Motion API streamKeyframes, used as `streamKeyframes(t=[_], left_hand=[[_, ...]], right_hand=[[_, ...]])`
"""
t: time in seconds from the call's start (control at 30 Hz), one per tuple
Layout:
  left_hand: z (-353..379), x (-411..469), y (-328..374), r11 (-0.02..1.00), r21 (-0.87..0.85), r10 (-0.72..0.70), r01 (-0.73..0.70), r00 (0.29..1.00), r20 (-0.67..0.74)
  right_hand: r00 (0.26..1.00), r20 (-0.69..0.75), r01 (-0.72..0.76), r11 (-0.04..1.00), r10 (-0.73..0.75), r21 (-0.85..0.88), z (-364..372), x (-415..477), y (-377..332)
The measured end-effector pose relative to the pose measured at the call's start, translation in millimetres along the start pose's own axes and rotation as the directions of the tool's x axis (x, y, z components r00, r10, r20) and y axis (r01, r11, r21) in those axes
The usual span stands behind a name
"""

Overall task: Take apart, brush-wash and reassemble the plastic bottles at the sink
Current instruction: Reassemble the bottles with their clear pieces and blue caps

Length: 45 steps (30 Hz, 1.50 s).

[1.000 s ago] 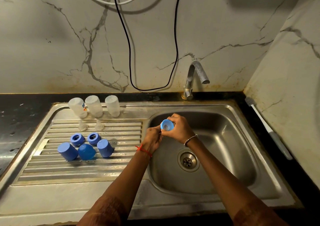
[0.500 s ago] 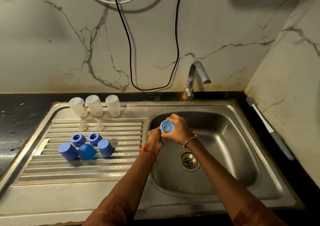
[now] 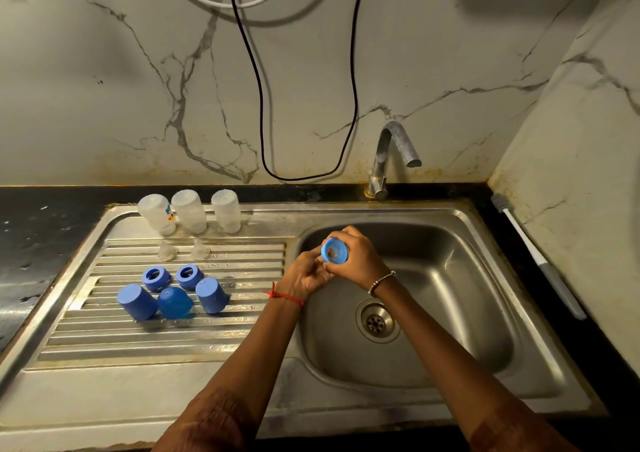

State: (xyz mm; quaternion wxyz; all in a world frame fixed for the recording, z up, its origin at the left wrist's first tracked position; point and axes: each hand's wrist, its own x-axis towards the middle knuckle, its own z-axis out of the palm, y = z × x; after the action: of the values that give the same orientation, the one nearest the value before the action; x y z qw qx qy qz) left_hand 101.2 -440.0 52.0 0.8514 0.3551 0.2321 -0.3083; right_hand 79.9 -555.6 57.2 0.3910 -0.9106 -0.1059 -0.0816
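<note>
Right hand (image 3: 356,261) grips blue collar ring (image 3: 334,251) | open side up

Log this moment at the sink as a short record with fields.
right hand: right hand holds the blue ring over the sink basin
left hand: left hand works at the ring from below
drainboard: three clear bottles upside down, two clear teats, two blue rings, three blue caps
brush: bottle brush on the counter, right of the sink
tap: tap, no water seen
</note>
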Motion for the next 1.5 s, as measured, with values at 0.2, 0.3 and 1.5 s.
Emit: streamKeyframes(t=[0.2, 0.3, 1.5], left_hand=[[4, 9, -7, 0.992, 0.085, 0.104, -0.095, 0.988, -0.114], [5, 11, -9, 0.984, 0.127, 0.147, -0.128, 0.977, -0.153], [-69, -30, 64, 0.848, 0.456, 0.305, -0.269, 0.952, -0.007]], right_hand=[[1.000, -0.012, 0.001, 0.999, -0.001, -0.032, 8, -2, 2], [0.999, -0.036, 0.000, 0.998, -0.002, -0.055, 12, -3, 1], [0.953, 0.173, -0.247, 0.969, 0.248, -0.026, 63, 21, -31]])
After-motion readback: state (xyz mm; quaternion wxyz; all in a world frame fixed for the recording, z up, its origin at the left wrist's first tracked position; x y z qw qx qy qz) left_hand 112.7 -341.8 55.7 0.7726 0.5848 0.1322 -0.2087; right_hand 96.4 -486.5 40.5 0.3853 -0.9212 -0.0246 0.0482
